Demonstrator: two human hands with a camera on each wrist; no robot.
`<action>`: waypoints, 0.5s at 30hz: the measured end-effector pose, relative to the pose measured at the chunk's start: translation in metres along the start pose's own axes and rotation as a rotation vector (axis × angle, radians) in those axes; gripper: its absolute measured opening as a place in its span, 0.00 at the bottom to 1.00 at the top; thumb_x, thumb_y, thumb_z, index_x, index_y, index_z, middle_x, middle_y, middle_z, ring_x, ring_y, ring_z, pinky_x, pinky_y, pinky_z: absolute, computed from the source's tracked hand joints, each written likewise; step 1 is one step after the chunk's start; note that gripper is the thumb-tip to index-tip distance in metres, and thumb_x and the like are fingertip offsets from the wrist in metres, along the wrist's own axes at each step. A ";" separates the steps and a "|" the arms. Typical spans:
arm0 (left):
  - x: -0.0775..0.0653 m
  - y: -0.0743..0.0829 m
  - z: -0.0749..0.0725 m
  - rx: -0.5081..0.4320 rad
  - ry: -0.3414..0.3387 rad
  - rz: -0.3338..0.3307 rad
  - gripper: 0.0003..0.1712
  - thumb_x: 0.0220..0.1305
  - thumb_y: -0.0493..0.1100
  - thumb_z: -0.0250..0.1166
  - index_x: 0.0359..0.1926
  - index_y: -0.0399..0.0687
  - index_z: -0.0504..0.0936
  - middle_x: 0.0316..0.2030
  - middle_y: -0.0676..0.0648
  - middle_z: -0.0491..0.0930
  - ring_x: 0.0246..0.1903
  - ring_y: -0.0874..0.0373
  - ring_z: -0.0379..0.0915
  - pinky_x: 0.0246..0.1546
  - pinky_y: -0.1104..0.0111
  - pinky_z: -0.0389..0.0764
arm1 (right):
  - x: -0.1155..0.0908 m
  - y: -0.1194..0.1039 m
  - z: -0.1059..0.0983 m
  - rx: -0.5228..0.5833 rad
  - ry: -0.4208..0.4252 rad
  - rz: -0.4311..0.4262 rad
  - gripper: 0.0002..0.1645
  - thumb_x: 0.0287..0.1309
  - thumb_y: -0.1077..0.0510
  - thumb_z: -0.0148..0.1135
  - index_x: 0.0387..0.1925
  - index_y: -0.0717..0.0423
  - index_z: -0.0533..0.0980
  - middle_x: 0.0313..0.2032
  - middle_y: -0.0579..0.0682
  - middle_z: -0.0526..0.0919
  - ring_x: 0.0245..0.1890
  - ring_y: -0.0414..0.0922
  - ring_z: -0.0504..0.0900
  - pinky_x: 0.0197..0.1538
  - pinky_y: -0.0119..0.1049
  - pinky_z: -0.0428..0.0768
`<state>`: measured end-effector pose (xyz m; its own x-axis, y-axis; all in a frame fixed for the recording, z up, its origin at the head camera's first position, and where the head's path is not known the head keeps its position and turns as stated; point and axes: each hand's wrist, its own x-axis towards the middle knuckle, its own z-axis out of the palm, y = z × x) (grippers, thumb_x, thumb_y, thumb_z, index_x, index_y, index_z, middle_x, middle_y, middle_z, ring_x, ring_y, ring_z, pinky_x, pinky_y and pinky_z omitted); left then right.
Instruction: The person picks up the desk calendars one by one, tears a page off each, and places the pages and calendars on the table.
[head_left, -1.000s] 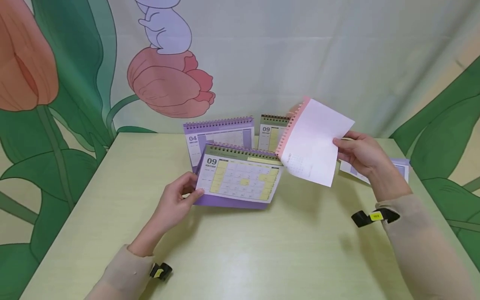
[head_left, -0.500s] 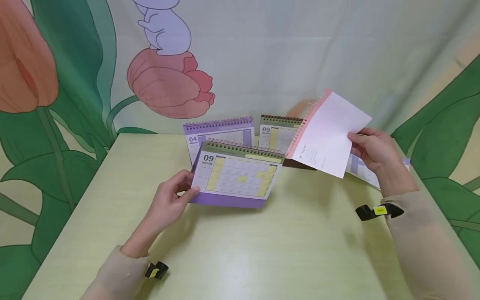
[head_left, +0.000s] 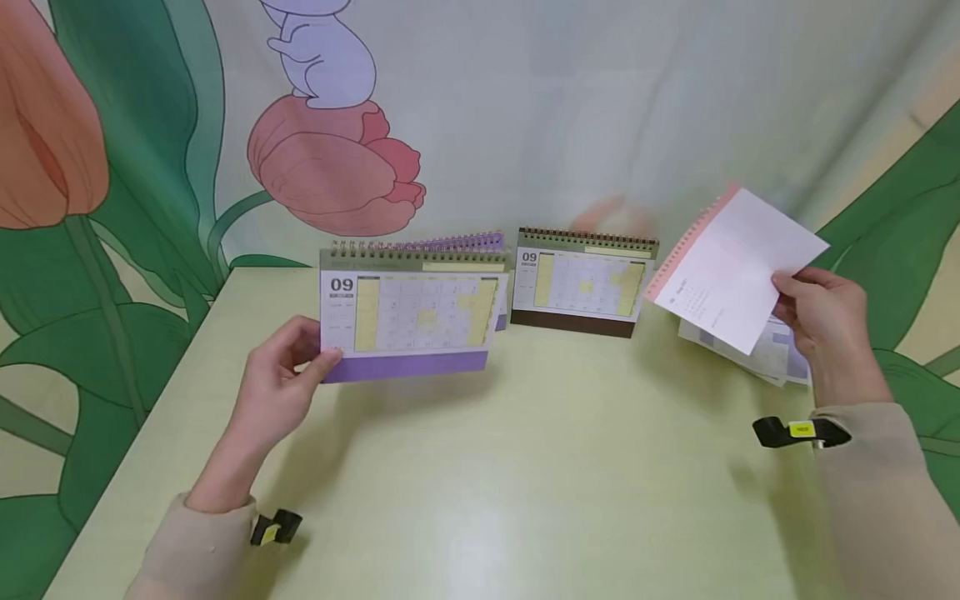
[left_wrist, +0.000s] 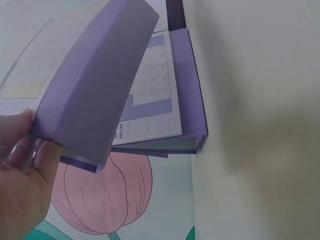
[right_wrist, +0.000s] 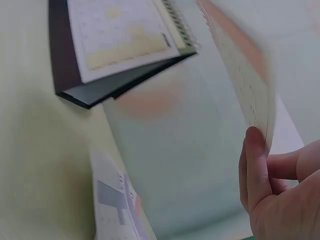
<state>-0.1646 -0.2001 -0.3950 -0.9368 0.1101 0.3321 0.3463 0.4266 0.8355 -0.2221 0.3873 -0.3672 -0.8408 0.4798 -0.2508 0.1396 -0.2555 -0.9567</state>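
Note:
My left hand (head_left: 273, 387) grips the lower left corner of a desk calendar (head_left: 412, 317) with a purple base and a green-topped "09" page, held above the table. In the left wrist view, its thumb lies on the page side and fingers go under the base (left_wrist: 95, 95). With thumb and fingers, my right hand (head_left: 828, 325) pinches loose calendar pages (head_left: 742, 267) with a pink, hole-punched edge, apart from any stand. The right wrist view shows these pages blurred and edge-on; how many there are I cannot tell.
A brown-based "09" calendar (head_left: 585, 283) stands at the table's back. Another purple calendar (left_wrist: 190, 80) stands behind the held one, mostly hidden in the head view. Loose purple-printed sheets (head_left: 776, 354) lie at the right. A printed curtain (head_left: 570, 108) hangs behind the table (head_left: 487, 483).
My left hand has moved left with the purple-based calendar, which now faces the head camera more squarely. My right hand has carried the pink-edged pages rightward, uncovering the brown-based calendar.

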 end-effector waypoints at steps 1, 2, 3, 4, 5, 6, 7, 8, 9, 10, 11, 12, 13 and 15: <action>0.001 0.001 -0.002 -0.008 0.007 -0.003 0.10 0.71 0.28 0.63 0.50 0.37 0.78 0.44 0.42 0.82 0.35 0.51 0.78 0.34 0.73 0.83 | 0.000 0.001 -0.001 -0.006 -0.021 0.004 0.07 0.65 0.67 0.66 0.36 0.52 0.81 0.29 0.46 0.83 0.24 0.40 0.84 0.28 0.30 0.83; 0.003 0.001 -0.003 -0.016 0.008 -0.004 0.10 0.71 0.29 0.63 0.51 0.37 0.78 0.45 0.42 0.82 0.36 0.51 0.78 0.35 0.73 0.84 | 0.001 0.003 -0.001 -0.011 -0.048 0.005 0.06 0.65 0.66 0.67 0.37 0.52 0.81 0.30 0.46 0.83 0.25 0.41 0.84 0.28 0.30 0.84; 0.003 0.001 -0.003 -0.022 0.005 -0.007 0.10 0.71 0.29 0.63 0.52 0.37 0.78 0.46 0.42 0.82 0.37 0.52 0.78 0.36 0.73 0.84 | 0.000 0.005 0.001 -0.016 -0.070 0.004 0.06 0.64 0.66 0.68 0.38 0.52 0.81 0.30 0.46 0.83 0.26 0.41 0.84 0.29 0.31 0.84; 0.003 0.000 -0.003 -0.034 -0.001 -0.014 0.11 0.71 0.29 0.63 0.53 0.37 0.78 0.47 0.41 0.82 0.37 0.52 0.79 0.36 0.72 0.84 | 0.000 0.007 0.001 -0.015 -0.081 0.001 0.06 0.64 0.66 0.68 0.38 0.53 0.81 0.30 0.46 0.84 0.26 0.41 0.84 0.28 0.32 0.84; 0.003 -0.001 -0.002 -0.047 -0.003 -0.021 0.11 0.71 0.29 0.63 0.53 0.37 0.78 0.48 0.41 0.82 0.37 0.52 0.79 0.37 0.72 0.84 | -0.001 0.008 0.002 -0.023 -0.084 -0.004 0.07 0.64 0.66 0.68 0.39 0.53 0.80 0.31 0.46 0.83 0.27 0.41 0.84 0.29 0.32 0.84; 0.003 -0.002 -0.001 -0.055 -0.003 -0.024 0.11 0.71 0.29 0.63 0.53 0.36 0.78 0.48 0.41 0.82 0.37 0.52 0.79 0.37 0.72 0.84 | -0.001 0.009 0.003 -0.034 -0.085 -0.010 0.07 0.64 0.66 0.68 0.41 0.53 0.80 0.32 0.45 0.83 0.27 0.41 0.84 0.29 0.32 0.85; 0.003 -0.003 -0.001 -0.058 0.000 -0.026 0.11 0.71 0.28 0.63 0.52 0.36 0.78 0.48 0.40 0.82 0.37 0.53 0.79 0.36 0.72 0.84 | -0.002 0.010 0.003 -0.046 -0.088 -0.016 0.08 0.64 0.65 0.68 0.42 0.53 0.79 0.33 0.45 0.82 0.28 0.41 0.84 0.29 0.32 0.85; 0.003 -0.005 -0.001 -0.059 0.005 -0.025 0.11 0.71 0.28 0.63 0.52 0.36 0.78 0.47 0.40 0.82 0.37 0.53 0.79 0.36 0.72 0.84 | -0.002 0.011 0.003 -0.054 -0.092 -0.017 0.10 0.64 0.65 0.69 0.44 0.53 0.78 0.34 0.45 0.82 0.29 0.41 0.84 0.29 0.32 0.85; 0.003 -0.006 -0.001 -0.063 0.012 -0.024 0.11 0.70 0.28 0.63 0.51 0.36 0.78 0.47 0.40 0.82 0.37 0.52 0.79 0.36 0.72 0.84 | -0.002 0.011 0.003 -0.071 -0.096 -0.017 0.11 0.64 0.64 0.69 0.46 0.53 0.77 0.35 0.44 0.81 0.30 0.40 0.84 0.30 0.32 0.85; 0.003 -0.008 -0.001 -0.067 0.018 -0.022 0.10 0.70 0.28 0.63 0.51 0.36 0.78 0.46 0.40 0.82 0.36 0.52 0.78 0.35 0.72 0.83 | -0.002 0.012 0.002 -0.086 -0.098 -0.015 0.13 0.64 0.63 0.69 0.48 0.54 0.77 0.36 0.44 0.81 0.31 0.40 0.84 0.31 0.32 0.85; 0.002 -0.008 -0.001 -0.070 0.022 -0.020 0.10 0.70 0.28 0.63 0.51 0.35 0.78 0.46 0.40 0.82 0.36 0.52 0.78 0.35 0.73 0.83 | -0.002 0.012 0.002 -0.104 -0.101 -0.012 0.14 0.65 0.62 0.69 0.49 0.53 0.76 0.37 0.44 0.81 0.32 0.40 0.84 0.31 0.32 0.85; 0.002 -0.010 -0.002 -0.069 0.025 -0.019 0.10 0.70 0.28 0.64 0.50 0.35 0.78 0.45 0.40 0.82 0.35 0.52 0.78 0.34 0.73 0.83 | -0.003 0.012 0.001 -0.119 -0.102 -0.009 0.15 0.65 0.62 0.69 0.50 0.53 0.76 0.38 0.44 0.81 0.32 0.39 0.84 0.32 0.32 0.85; 0.002 -0.011 -0.002 -0.070 0.029 -0.021 0.10 0.70 0.28 0.64 0.50 0.35 0.78 0.45 0.40 0.82 0.35 0.52 0.77 0.33 0.73 0.83 | -0.003 0.012 0.001 -0.128 -0.105 -0.006 0.15 0.65 0.61 0.69 0.51 0.53 0.75 0.38 0.44 0.81 0.33 0.39 0.84 0.33 0.32 0.85; 0.001 -0.012 -0.003 -0.072 0.029 -0.024 0.11 0.70 0.28 0.64 0.51 0.35 0.78 0.45 0.40 0.82 0.35 0.52 0.77 0.33 0.73 0.82 | -0.004 0.013 0.000 -0.153 -0.107 -0.003 0.16 0.65 0.60 0.69 0.51 0.52 0.75 0.41 0.44 0.79 0.34 0.39 0.83 0.34 0.32 0.85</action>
<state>-0.1701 -0.2076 -0.4038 -0.9434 0.0739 0.3234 0.3275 0.3629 0.8724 -0.2167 0.3822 -0.3784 -0.8912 0.3861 -0.2382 0.2077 -0.1194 -0.9709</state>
